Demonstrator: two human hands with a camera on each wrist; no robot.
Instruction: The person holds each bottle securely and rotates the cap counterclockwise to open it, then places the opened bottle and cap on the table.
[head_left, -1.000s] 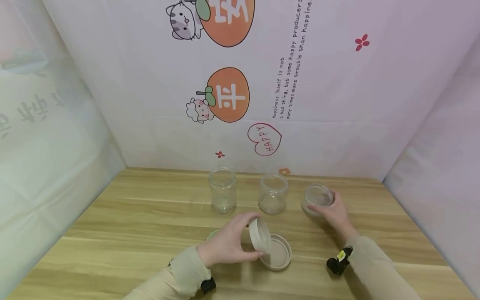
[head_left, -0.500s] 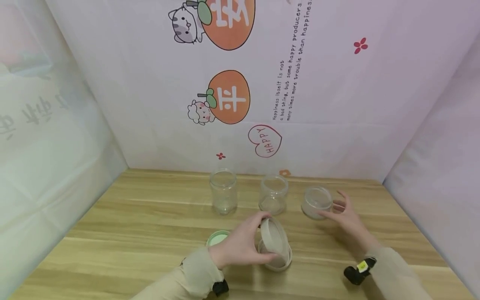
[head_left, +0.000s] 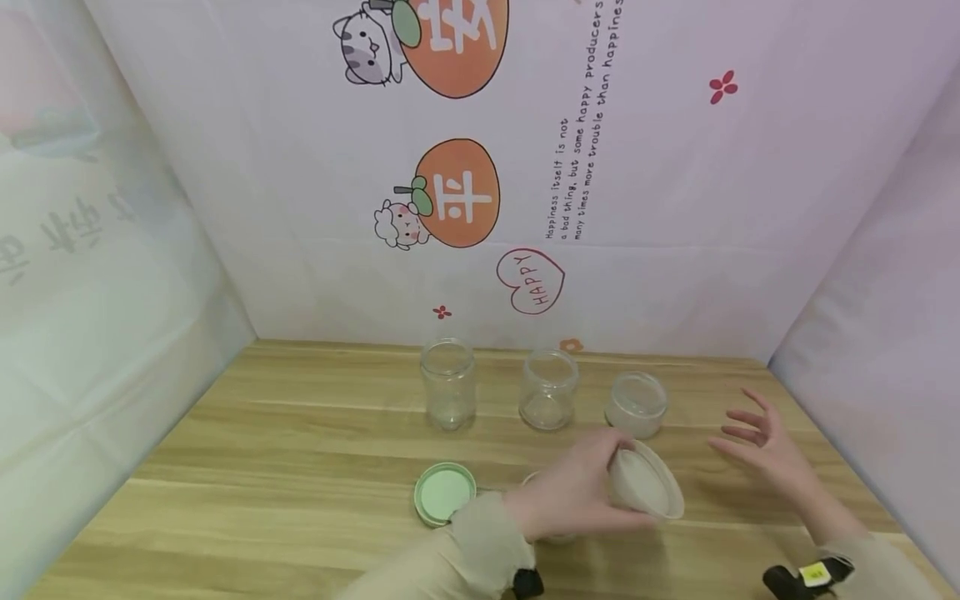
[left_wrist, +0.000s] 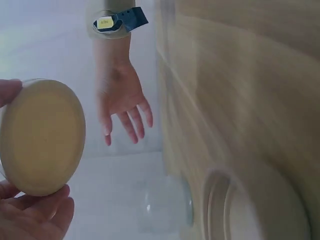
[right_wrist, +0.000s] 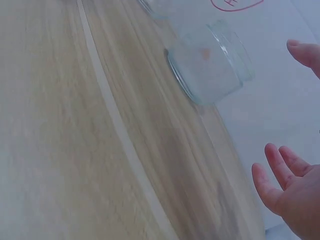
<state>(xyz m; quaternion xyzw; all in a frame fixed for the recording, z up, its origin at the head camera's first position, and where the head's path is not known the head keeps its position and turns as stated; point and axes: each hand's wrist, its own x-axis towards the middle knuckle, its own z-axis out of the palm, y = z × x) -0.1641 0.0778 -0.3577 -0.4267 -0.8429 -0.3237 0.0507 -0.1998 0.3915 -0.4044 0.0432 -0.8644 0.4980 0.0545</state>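
Observation:
My left hand (head_left: 573,492) pinches a beige round lid (head_left: 647,482) by its rim, tilted above the table. That lid (left_wrist: 44,137) shows its flat face in the left wrist view. Under the left hand lies another beige lid (left_wrist: 232,212), mostly hidden in the head view. To the right, my right hand (head_left: 772,446) hangs in the air with fingers apart, holding nothing. The short glass jar (head_left: 636,406) stands beside it, not touched. A medium glass jar (head_left: 548,390) and a tall glass jar (head_left: 448,385) stand further left in the same row.
A green lid (head_left: 446,493) lies on the wooden table (head_left: 285,467), left of my left hand. White printed cloth (head_left: 675,208) rises behind the jars, with cloth walls on both sides.
The right hand has let go of the short jar and drawn away to the right. My left hand has carried its beige lid rightward, uncovering the green lid.

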